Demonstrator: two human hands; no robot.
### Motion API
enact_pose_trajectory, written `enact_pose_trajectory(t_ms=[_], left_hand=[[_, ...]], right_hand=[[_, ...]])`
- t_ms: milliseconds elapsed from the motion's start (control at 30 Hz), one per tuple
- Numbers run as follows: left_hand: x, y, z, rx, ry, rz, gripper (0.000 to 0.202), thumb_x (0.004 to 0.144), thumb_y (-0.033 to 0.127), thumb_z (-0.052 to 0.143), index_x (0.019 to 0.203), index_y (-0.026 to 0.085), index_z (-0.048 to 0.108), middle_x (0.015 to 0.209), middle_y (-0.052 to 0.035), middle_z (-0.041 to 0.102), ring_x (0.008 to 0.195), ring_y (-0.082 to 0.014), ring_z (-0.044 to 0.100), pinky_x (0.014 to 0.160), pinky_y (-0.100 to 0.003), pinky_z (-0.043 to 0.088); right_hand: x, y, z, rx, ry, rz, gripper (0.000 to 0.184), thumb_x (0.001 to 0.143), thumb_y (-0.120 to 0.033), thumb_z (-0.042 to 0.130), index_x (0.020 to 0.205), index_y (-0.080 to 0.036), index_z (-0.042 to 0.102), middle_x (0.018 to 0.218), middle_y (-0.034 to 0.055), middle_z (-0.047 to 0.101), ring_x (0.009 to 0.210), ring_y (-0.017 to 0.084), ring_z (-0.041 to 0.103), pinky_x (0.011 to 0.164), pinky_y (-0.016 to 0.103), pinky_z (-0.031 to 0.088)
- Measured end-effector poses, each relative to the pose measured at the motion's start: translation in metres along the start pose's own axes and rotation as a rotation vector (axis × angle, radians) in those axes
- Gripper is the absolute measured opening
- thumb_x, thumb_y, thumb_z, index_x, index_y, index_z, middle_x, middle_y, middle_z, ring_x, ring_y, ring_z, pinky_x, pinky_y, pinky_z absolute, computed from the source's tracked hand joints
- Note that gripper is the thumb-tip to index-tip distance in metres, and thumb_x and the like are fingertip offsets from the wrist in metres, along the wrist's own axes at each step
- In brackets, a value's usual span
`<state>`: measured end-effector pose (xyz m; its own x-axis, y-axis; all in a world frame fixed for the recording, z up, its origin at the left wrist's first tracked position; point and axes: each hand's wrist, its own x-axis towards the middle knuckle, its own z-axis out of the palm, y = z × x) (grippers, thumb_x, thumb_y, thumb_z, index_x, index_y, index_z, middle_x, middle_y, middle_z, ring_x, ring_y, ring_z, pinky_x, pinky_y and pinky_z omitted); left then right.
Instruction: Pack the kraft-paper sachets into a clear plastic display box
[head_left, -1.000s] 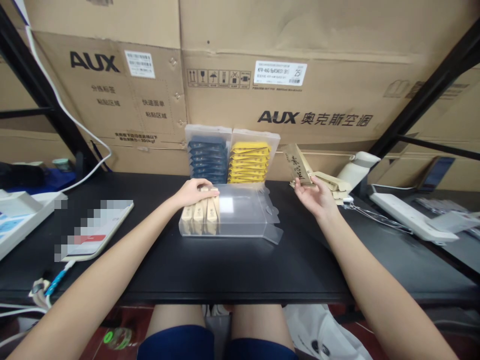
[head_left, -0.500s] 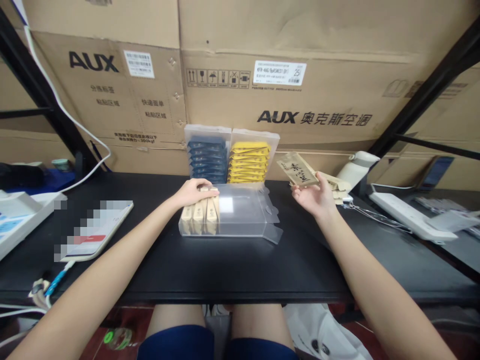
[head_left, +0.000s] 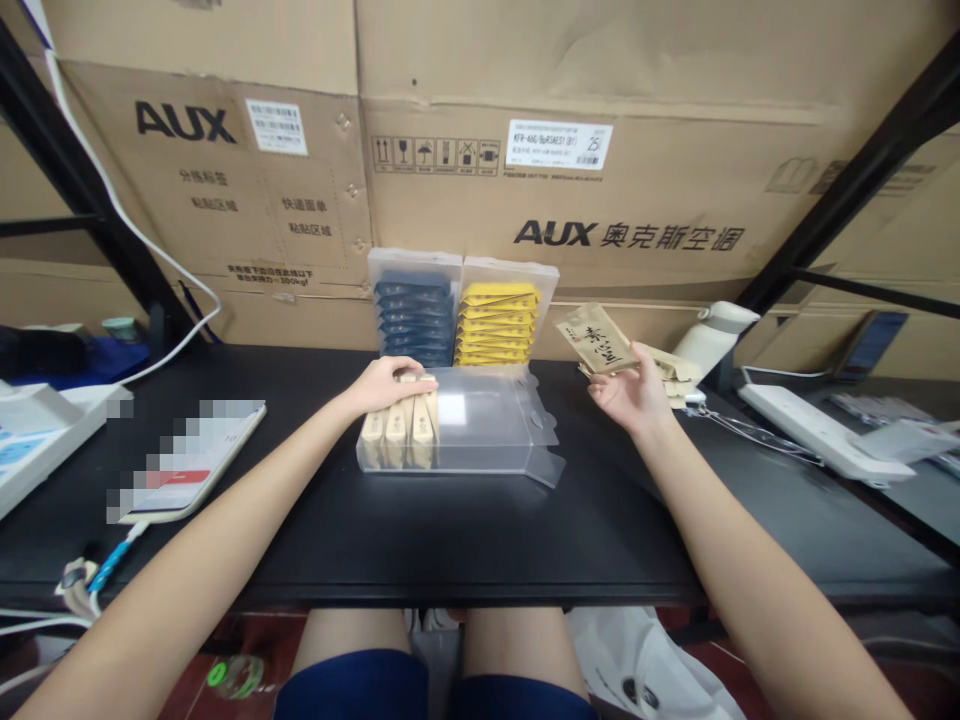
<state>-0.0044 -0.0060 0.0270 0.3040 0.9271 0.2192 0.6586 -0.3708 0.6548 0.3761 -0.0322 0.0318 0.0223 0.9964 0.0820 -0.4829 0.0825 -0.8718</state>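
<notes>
1. Make the clear plastic box (head_left: 491,430) the middle of a clock. At 10 o'clock, the left brown cardboard wall (head_left: 225,230) says "AUX" in big black letters. Its small white sticker (head_left: 276,127) is too blurry to read.
2. The left hand (head_left: 390,385) has stayed put, bent over the tops of small tan packets (head_left: 397,425). At least three stand in a row at the box's 9 o'clock end.
3. Shiny dark blue packets (head_left: 414,315) are stacked at 11 o'clock, and shiny yellow packets (head_left: 496,325) at 1 o'clock. Their writing is too tiny.
4. Higher at 1 o'clock, a white paper label (head_left: 559,145) reads "KFR-46G/BpR3AES1 (B1)" and "25". Under it, the right brown cardboard wall (head_left: 660,160) says "AUX 奥克斯空调".
5. At 2 o'clock, a flat tan packet with black brush writing (head_left: 600,340) has tipped over flatter since a second ago. Its words now face us, but I cannot read them surely. It is not in the box yet.
6. At 3 o'clock, the right hand (head_left: 630,395) holds that packet by its edge. A loose tan pile (head_left: 671,365) sits behind.
</notes>
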Motion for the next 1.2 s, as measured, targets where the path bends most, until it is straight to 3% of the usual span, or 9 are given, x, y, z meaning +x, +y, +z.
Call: enact_pose_trajectory(t_ms=[267,433,567,733,967,1200], left_hand=[[0.001,0.0,0.0,0.007,0.0,0.008,0.054,0.066,0.063,0.066,0.098,0.02,0.071,0.106,-0.0062,0.071,0.097,-0.0266,0.063,0.084,-0.035,0.045],[0.001,0.0,0.0,0.005,-0.002,0.006,0.053,0.066,0.062,0.066,0.098,0.02,0.071,0.105,-0.006,0.071,0.095,-0.0259,0.063,0.083,-0.035,0.045],[0.0,0.001,0.0,0.004,-0.001,0.007,0.053,0.066,0.062,0.065,0.098,0.02,0.071,0.104,-0.0062,0.071,0.094,-0.0261,0.063,0.083,-0.035,0.046],[0.0,0.001,0.0,-0.008,-0.001,0.006,0.053,0.066,0.062,0.066,0.098,0.02,0.071,0.105,-0.0065,0.071,0.097,-0.0268,0.062,0.085,-0.036,0.046],[0.001,0.0,0.0,-0.003,0.003,0.003,0.053,0.066,0.062,0.066,0.098,0.02,0.07,0.106,-0.0065,0.071,0.098,-0.0266,0.062,0.086,-0.035,0.045],[0.002,-0.002,0.0,0.009,0.013,-0.02,0.053,0.065,0.062,0.067,0.098,0.02,0.071,0.105,-0.0062,0.071,0.096,-0.0266,0.063,0.084,-0.034,0.046]], right_hand=[[-0.004,0.001,0.003,-0.133,-0.027,0.103,0.027,0.061,-0.023,0.06,0.087,-0.022,0.067,0.084,0.0039,0.07,0.067,0.016,0.063,0.045,0.021,0.05],[-0.002,0.006,0.004,-0.19,-0.165,0.022,0.04,0.054,-0.009,0.069,0.092,-0.022,0.068,0.104,0.0032,0.071,0.093,0.019,0.066,0.068,0.023,0.057],[0.0,0.01,0.004,-0.226,-0.199,-0.001,0.043,0.053,-0.005,0.073,0.093,-0.02,0.067,0.108,0.0042,0.072,0.103,0.022,0.065,0.08,0.03,0.056],[0.003,0.012,0.001,-0.211,-0.115,0.018,0.038,0.053,-0.006,0.074,0.088,-0.02,0.066,0.102,0.0043,0.073,0.098,0.023,0.067,0.074,0.028,0.058],[0.002,0.009,0.003,-0.167,0.11,0.093,0.021,0.063,-0.008,0.069,0.08,-0.02,0.067,0.082,0.0006,0.073,0.064,0.011,0.064,0.042,0.015,0.048],[0.003,0.01,0.001,-0.187,0.176,0.126,0.023,0.055,0.001,0.063,0.063,-0.02,0.059,0.068,-0.0011,0.068,0.063,0.013,0.063,0.056,0.022,0.058]])
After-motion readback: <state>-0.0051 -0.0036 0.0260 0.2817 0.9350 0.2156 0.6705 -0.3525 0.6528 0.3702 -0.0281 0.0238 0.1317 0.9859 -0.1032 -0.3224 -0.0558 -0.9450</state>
